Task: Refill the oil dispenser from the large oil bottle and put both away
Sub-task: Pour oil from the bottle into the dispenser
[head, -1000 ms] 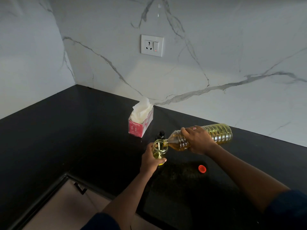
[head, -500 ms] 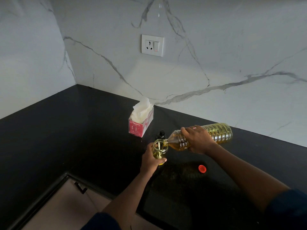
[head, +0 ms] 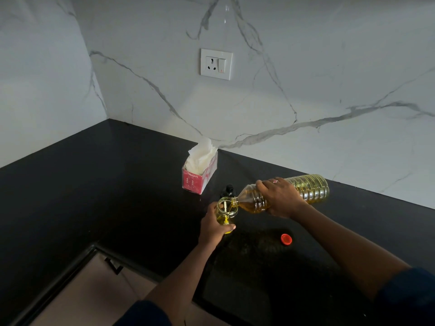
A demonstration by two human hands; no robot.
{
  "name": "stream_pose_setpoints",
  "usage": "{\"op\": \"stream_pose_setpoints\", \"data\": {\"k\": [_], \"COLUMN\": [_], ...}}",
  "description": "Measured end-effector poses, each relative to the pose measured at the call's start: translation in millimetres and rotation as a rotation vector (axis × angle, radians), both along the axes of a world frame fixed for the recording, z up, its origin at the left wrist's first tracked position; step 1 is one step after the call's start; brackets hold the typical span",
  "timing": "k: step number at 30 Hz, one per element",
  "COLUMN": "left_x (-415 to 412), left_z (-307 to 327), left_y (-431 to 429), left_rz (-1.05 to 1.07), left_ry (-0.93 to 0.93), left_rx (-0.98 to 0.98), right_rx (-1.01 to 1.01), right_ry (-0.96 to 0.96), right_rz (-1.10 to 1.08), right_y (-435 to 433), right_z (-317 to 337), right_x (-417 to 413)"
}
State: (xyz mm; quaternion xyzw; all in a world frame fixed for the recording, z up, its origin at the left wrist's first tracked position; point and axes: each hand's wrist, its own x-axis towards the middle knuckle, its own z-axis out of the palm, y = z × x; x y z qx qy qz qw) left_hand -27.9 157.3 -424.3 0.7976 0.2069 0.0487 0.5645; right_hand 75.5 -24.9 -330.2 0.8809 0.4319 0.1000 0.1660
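Note:
A small clear glass oil dispenser (head: pixel 226 209) stands open-mouthed on the black counter (head: pixel 117 184), part full of yellow oil. My left hand (head: pixel 215 228) wraps around its lower body. The large ribbed plastic oil bottle (head: pixel 310 189) lies nearly level above the counter, its mouth resting at the dispenser's rim. My right hand (head: pixel 280 196) grips the bottle near its shoulder. Just behind the dispenser stands its black top (head: pixel 228 190). The bottle's red cap (head: pixel 286 239) lies on the counter to the right of my left hand.
A pink tissue box (head: pixel 200 174) with white tissues sticking out stands behind the dispenser near the marble wall. A white socket and switch plate (head: pixel 216 64) is on the wall above. The counter's inner edge with a cabinet handle (head: pixel 114 265) runs at lower left.
Nothing has visibly moved; both hands hold the same pouring pose.

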Motion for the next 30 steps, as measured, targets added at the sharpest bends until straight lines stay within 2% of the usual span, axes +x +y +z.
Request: {"op": "stream_pose_setpoints", "data": {"k": [30], "left_x": [0.6], "left_z": [-7.0], "left_y": [2.1], "left_rz": [-0.003], "left_ry": [-0.014], "left_rx": [-0.014], "right_rx": [-0.027], "right_ry": [-0.012], "right_rz": [-0.013], "right_y": [1.2], "right_z": [1.7], "right_x": [-0.1]}}
